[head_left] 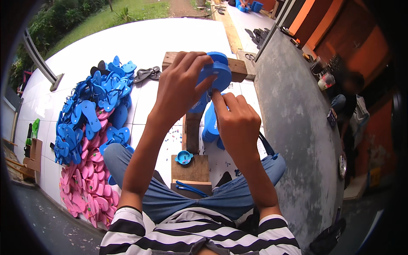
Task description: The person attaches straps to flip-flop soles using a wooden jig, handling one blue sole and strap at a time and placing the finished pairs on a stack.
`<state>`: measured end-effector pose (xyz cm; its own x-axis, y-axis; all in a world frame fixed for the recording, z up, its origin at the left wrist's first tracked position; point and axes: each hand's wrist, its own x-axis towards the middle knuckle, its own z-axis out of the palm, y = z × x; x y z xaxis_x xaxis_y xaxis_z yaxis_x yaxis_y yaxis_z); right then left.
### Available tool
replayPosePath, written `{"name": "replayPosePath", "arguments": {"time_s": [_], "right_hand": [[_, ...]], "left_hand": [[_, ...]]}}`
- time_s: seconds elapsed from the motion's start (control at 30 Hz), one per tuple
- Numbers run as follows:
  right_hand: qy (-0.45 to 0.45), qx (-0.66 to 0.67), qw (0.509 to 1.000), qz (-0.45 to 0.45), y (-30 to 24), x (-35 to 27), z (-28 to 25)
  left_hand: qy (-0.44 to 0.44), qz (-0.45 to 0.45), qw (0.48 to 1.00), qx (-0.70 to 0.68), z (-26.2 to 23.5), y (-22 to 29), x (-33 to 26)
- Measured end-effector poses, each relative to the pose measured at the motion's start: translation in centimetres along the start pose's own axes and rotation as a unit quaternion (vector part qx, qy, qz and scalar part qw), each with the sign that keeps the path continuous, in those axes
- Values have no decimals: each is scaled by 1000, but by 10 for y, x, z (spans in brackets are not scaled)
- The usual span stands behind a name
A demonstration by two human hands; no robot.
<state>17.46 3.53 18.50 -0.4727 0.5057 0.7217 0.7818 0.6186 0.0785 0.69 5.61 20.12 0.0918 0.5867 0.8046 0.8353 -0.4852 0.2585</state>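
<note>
Above a wooden stand, my left hand [180, 78] is closed around blue flip-flop soles [223, 75], its thumb laid across the upper face. A second rounded sole end shows just behind the first. My right hand [239, 121] is closed against the near side of the soles, index fingertip touching them. A small thin piece shows by that fingertip, but its kind is unclear. Below my hands, a small blue dish [184, 157] sits on the wooden board [191, 169]. Nearer to me lie blue straps [191, 188]. More blue soles [211, 123] are stacked beside the stand, partly behind my right hand.
A big heap of blue flip-flops [89, 117] and pink flip-flops [87, 187] spreads at my left. Black flip-flops [148, 75] lie beyond it. The stand has a thick wooden crossbar [237, 70]. Scissors [250, 56] lie at the far right. Another person [350, 97] is at the right.
</note>
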Motion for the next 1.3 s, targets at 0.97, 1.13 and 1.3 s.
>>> {"name": "replayPosePath", "arguments": {"time_s": [0.97,1.13,1.3], "right_hand": [[-48,354,881,311,-41,-110,12],[-186,316,896,250,-57,-114,15],[-166,534,724,404,-57,-117,28]], "left_hand": [[-4,-468,800,-375,6,56,-170],[6,-411,821,-396,7,48,-149],[-87,-337,842,-413,1,44,-143]]}}
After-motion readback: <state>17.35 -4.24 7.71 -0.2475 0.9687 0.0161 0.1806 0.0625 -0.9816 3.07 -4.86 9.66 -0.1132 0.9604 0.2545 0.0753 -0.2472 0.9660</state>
